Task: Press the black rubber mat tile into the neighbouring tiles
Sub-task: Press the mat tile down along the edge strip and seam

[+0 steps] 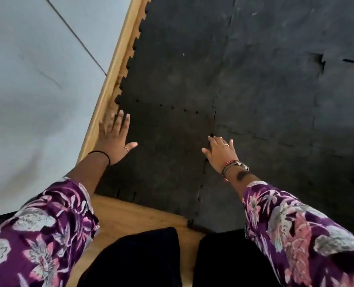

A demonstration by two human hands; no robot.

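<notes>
Two hands out: left hand point(114, 139) flat, fingers spread, holding nothing | right hand point(220, 150) flat, empty, at seam | one near tile point(161, 154), neighbouring tiles point(265, 90) beyond | wood floor point(130, 216), grey wall point(37, 79) left

Black rubber mat tile point(161, 150) flat on floor; toothed edges meshed with neighbouring tiles point(275, 90)

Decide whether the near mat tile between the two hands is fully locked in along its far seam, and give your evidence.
Not fully. The mat tile lies flat, but its far seam shows small dark gaps between the teeth. The left hand and right hand are spread open.
</notes>
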